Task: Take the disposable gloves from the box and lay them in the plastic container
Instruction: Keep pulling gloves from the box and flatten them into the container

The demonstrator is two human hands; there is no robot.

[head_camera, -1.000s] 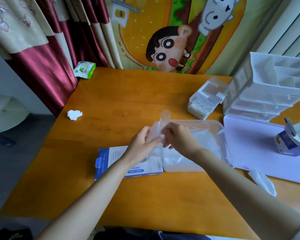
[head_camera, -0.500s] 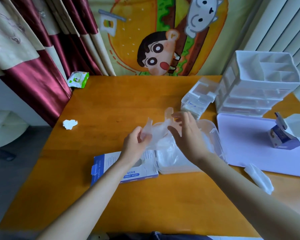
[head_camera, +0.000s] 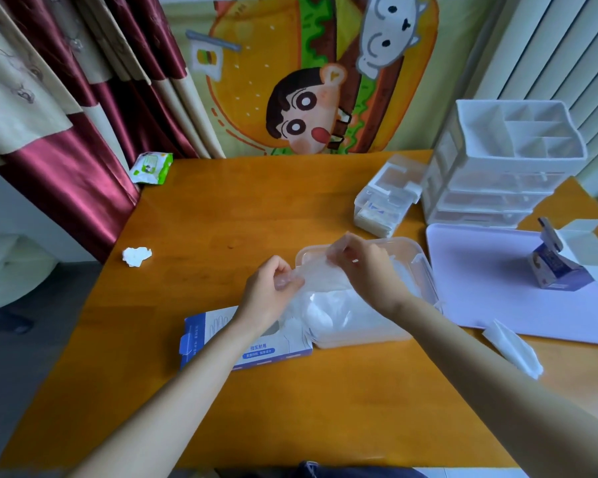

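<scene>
A blue and white glove box (head_camera: 256,346) lies flat on the wooden table, partly under my left forearm. Right of it stands a clear plastic container (head_camera: 425,267) with several thin translucent gloves piled inside. A single transparent glove (head_camera: 313,269) is stretched over the container's left end. My left hand (head_camera: 268,293) pinches its near end, and my right hand (head_camera: 363,267) pinches its far end above the container.
A crumpled white paper (head_camera: 137,256) lies at the table's left edge and a green wipes pack (head_camera: 151,167) at the back left. White drawer organizer (head_camera: 504,167), small clear boxes (head_camera: 384,205), a lilac mat (head_camera: 491,288) with an open carton (head_camera: 563,260), and a folded tissue (head_camera: 513,348) fill the right.
The glove was raised and spread between both hands, then lowered. My right hand, open half a second ago, now pinches the glove's far end over the container.
</scene>
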